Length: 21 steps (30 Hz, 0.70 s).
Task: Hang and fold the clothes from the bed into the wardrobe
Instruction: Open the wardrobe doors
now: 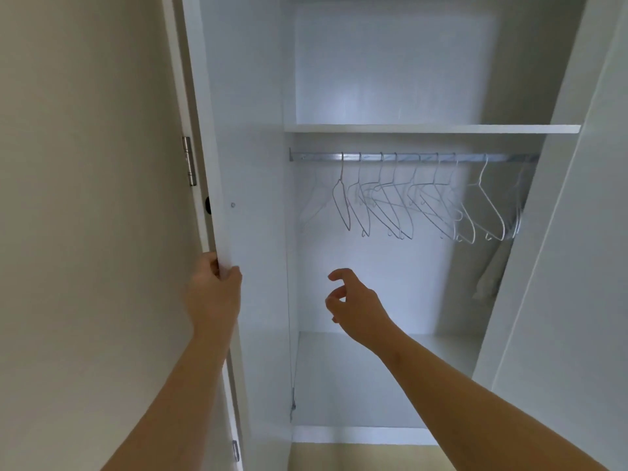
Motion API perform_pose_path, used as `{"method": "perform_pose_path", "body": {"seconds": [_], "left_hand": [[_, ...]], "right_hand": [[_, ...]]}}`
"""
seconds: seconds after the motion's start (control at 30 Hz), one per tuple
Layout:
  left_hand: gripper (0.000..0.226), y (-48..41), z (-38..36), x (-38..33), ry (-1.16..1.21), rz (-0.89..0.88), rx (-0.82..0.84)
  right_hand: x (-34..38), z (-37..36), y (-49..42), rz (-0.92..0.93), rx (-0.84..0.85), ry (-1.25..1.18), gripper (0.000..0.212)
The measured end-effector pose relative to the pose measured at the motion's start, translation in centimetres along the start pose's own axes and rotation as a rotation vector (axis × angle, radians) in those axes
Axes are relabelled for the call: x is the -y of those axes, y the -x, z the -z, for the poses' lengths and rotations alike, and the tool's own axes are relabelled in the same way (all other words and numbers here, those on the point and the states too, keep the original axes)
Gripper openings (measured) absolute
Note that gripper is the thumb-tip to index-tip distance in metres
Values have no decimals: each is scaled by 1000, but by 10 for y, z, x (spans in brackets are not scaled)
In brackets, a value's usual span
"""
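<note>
A white wardrobe (431,129) stands open in front of me. Several bare white wire hangers (401,205) hang from its metal rail (407,157), under a shelf. My left hand (214,290) grips the edge of the open left door (251,164), fingers curled round it. My right hand (353,307) reaches into the wardrobe below the hangers, fingers loosely bent, holding nothing. No clothes from the bed are in view.
The right door (571,266) stands open at the right. A pale bundle of fabric (492,273) hangs or leans at the wardrobe's far right. The wardrobe floor (373,379) lies below. A cream wall (85,198) fills the left.
</note>
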<state>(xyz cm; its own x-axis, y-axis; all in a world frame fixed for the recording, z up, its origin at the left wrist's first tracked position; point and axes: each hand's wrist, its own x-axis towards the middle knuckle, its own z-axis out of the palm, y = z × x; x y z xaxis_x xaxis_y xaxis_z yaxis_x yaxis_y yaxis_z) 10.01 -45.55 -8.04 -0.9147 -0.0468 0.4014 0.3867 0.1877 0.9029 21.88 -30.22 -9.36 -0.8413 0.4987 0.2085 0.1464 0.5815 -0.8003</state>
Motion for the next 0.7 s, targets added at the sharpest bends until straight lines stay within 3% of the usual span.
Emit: {"method": "perform_pose_path", "body": {"seconds": [0.1,0.2,0.4,0.7], "left_hand": [[42,32,0,1,1,70,-7],[41,84,-12,-2,35,87,103],[28,212,-65,-30,25,81,530],[22,410,-116,-40,-140,61,1155]], "right_hand": [[-14,13,19,-32,-32,2,33],[-33,33,52,-66,-68,17,33],[-92,90,155,-238,-198,53,33],[-178,152,337,-665,-499,-23,35]]}}
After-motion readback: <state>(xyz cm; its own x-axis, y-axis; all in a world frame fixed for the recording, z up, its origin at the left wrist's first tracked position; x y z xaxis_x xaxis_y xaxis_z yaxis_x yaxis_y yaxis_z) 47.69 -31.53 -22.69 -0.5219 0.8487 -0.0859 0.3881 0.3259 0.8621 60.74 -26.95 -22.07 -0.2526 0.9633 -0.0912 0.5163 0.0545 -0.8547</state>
